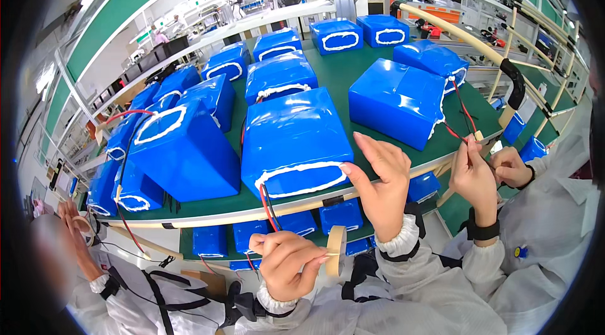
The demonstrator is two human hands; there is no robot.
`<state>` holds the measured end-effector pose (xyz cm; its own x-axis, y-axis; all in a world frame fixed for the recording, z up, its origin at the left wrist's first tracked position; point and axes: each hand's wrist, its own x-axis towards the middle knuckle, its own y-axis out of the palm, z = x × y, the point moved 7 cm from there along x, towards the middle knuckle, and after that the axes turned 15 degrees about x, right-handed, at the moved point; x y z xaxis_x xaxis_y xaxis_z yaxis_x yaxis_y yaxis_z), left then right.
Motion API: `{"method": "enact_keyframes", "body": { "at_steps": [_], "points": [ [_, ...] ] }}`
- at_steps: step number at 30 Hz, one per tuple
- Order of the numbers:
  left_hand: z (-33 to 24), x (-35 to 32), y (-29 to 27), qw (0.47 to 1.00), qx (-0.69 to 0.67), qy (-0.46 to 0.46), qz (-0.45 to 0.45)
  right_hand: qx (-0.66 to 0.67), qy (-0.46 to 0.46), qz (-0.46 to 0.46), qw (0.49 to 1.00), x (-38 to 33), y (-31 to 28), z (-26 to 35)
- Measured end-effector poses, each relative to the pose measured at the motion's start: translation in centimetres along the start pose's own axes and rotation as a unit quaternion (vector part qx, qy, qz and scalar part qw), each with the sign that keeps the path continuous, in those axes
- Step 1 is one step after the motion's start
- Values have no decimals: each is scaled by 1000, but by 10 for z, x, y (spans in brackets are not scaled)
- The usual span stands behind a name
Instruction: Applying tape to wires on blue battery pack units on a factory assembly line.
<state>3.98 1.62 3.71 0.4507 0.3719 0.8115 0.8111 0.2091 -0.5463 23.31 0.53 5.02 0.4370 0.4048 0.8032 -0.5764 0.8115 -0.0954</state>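
Left hand (288, 266) pinches beige tape roll (336, 248); right hand (383, 185) spread wide by boxy blue film-wrapped pack (296, 130). White border (296, 169) looks complete; red-black wires (266, 206) seem untaped.

We lose the leads (267, 206) where they drop behind our left hand (288, 267); at left, a co-worker's head (51, 259) is blurred (we make out no features), and the far person (159, 37) is too small to read.
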Motion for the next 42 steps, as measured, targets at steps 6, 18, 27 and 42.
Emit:
{"method": "enact_keyframes", "body": {
  "at_steps": [6,18,27,42],
  "points": [
    [4,-2,4,999,-23,-32,9,28,3,6,1000,-2,-4,-5],
    [3,0,5,1000,-16,-8,1,26,-16,23,999,-8,-6,-6],
    [3,-1,6,1000,-18,-8,4,8,-38,51,998,-11,-3,-7],
    [3,-2,3,1000,-12,-8,-1,0,-33,49,998,-16,-5,-6]
  ]
}}
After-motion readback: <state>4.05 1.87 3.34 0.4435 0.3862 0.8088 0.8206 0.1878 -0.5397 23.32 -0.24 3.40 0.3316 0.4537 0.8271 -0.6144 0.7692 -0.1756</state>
